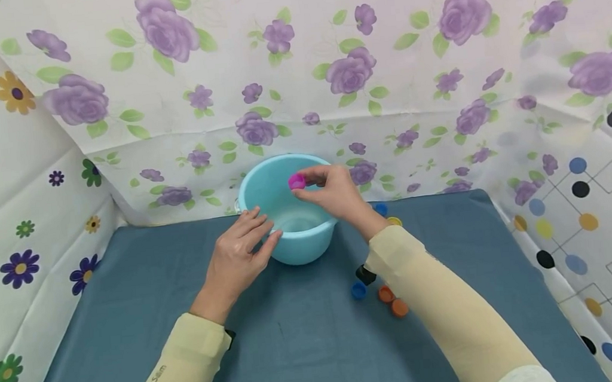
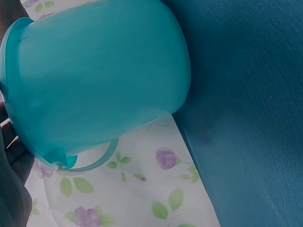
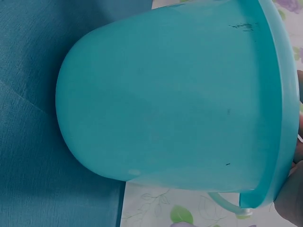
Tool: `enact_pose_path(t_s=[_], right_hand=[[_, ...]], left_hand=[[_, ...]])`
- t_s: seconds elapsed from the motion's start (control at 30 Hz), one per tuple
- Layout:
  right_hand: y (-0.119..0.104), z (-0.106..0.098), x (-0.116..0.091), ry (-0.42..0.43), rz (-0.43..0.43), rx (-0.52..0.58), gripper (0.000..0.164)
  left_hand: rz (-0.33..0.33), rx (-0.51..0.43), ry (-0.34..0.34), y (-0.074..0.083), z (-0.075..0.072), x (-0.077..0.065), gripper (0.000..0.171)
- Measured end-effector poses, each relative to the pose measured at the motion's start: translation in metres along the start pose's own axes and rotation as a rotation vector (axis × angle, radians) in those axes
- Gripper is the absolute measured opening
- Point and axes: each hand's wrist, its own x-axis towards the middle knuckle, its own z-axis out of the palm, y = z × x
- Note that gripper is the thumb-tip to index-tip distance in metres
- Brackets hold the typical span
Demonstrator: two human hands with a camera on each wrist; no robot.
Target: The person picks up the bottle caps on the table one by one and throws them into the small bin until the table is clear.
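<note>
A light blue bucket stands upright at the back of the table. In the head view my right hand is over its mouth and pinches a pink bottle cap between thumb and fingers. My left hand rests against the bucket's near left rim with its fingers loosely extended. The left wrist view shows the bucket's side and the left fingers at the rim. The bucket wall fills most of the right wrist view, so the cap is hidden there.
Right of the bucket, near my right forearm, lie blue caps, orange caps and a partly covered yellow cap. Blue-grey cloth covers the table. Flowered sheeting rises behind the bucket.
</note>
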Motion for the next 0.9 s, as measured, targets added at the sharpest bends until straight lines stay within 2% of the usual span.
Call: enact_pose_path(t_s=[0.37,0.73,0.9], right_hand=[[-0.0013,0.0018,-0.0008,-0.016,0.037,-0.062,0.030],[-0.0034,0.0015,-0.0022,-0.024,0.051,-0.121,0.043],[-0.0032,0.0017,-0.0030,-0.024,0.058,-0.134,0.043]], left_hand=[[-0.002,0.003,-0.002,0.0004,-0.0001,0.0001,0.032],[-0.004,0.004,-0.002,0.0013,-0.0014,0.0011,0.031],[-0.009,0.005,-0.005,0.0013,-0.0013,0.0008,0.031]])
